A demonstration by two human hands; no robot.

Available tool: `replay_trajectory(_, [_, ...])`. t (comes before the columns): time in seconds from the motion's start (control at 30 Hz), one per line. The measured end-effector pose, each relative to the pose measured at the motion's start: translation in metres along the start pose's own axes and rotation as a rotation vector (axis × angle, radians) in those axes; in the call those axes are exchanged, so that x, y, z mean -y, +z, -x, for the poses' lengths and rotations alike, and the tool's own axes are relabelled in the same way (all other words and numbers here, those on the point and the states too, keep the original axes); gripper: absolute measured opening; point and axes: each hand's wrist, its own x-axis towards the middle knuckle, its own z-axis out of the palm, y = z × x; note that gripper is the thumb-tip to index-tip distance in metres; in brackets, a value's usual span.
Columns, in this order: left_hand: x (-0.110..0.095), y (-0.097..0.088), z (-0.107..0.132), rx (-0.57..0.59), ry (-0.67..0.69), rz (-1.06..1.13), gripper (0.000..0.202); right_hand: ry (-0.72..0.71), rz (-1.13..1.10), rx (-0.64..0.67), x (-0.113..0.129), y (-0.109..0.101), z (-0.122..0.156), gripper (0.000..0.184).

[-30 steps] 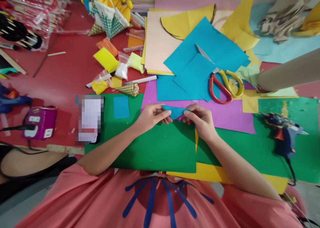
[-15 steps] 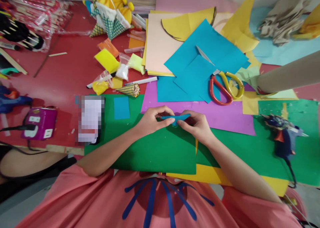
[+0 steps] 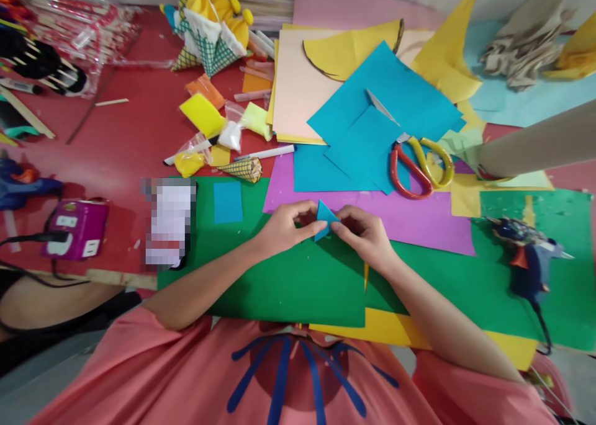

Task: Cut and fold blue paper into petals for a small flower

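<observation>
Pinched between your two hands is a small blue paper piece (image 3: 325, 218). Your left hand (image 3: 282, 228) grips its left side with thumb and forefinger, and your right hand (image 3: 365, 234) closes its fingertips on the right side. Both grips are tight on the paper, and the hands nearly meet around it. The piece looks folded, with one pointed corner standing up between your thumbs. You hold it low over the far edge of the green sheet (image 3: 288, 279), right where the purple sheet (image 3: 419, 220) begins; whether it touches either sheet, you cannot tell from this view.

Left of your left hand, a small blue rectangle (image 3: 228, 201) lies flat on the green sheet, well apart from the piece you hold. Beyond it sits a patterned paper cone (image 3: 243, 168) with a white marker (image 3: 265, 153) just behind.

Past the purple sheet, large blue sheets (image 3: 386, 111) overlap one another, and the scissors (image 3: 421, 161) with red and yellow handles rest at their right edge. To your right a blue glue gun (image 3: 526, 257) lies on another green sheet. Another person's arm (image 3: 535, 143) reaches in from the right, above the glue gun.
</observation>
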Motion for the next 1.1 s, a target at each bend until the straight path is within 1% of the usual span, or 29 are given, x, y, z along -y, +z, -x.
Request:
replay_trajectory(0.1, [0.003, 0.0004, 0.0001, -0.035, -0.026, 0.027, 0.022, 0.018, 0.004, -0.01, 0.0022, 0.0004, 0.0003, 0.015])
replay_trajectory(0.2, [0.0061, 0.0008, 0.0003, -0.071, -0.026, 0.012, 0.024, 0.039, -0.026, -0.025, 0.0024, 0.0006, 0.0002, 0.016])
replay_trajectory(0.3, [0.0071, 0.0017, 0.0005, -0.071, -0.024, 0.003, 0.023, 0.025, -0.03, -0.018, 0.0006, 0.0007, -0.0002, 0.016])
replay_trajectory(0.43, [0.0081, 0.0032, 0.0, -0.077, -0.065, 0.076, 0.027, 0.003, -0.005, 0.009, -0.0014, 0.0008, -0.0005, 0.015])
replay_trajectory(0.57, [0.0096, 0.0043, -0.0003, -0.089, -0.077, 0.084, 0.029, 0.008, -0.026, 0.004, -0.0021, 0.0006, -0.0001, 0.016])
replay_trajectory(0.63, [0.0093, 0.0046, -0.0001, -0.093, -0.072, 0.079, 0.027, 0.0, -0.028, -0.004, -0.0024, 0.0005, 0.0001, 0.016])
replay_trajectory(0.73, [0.0077, 0.0042, -0.0001, -0.108, -0.055, 0.058, 0.024, -0.003, -0.028, -0.054, -0.0027, 0.0005, 0.0001, 0.015])
replay_trajectory(0.83, [0.0069, 0.0028, -0.0003, -0.119, -0.04, 0.009, 0.022, 0.022, -0.052, -0.095, -0.0023, 0.0007, 0.0, 0.017])
replay_trajectory(0.93, [0.0077, 0.0021, -0.0002, -0.118, -0.019, -0.009, 0.02, 0.044, -0.041, -0.08, -0.0011, 0.001, 0.0001, 0.018])
replay_trajectory(1.1, [0.0068, 0.0029, 0.0013, -0.102, 0.028, -0.091, 0.017, 0.022, -0.008, -0.069, -0.0011, 0.0014, 0.0004, 0.016])
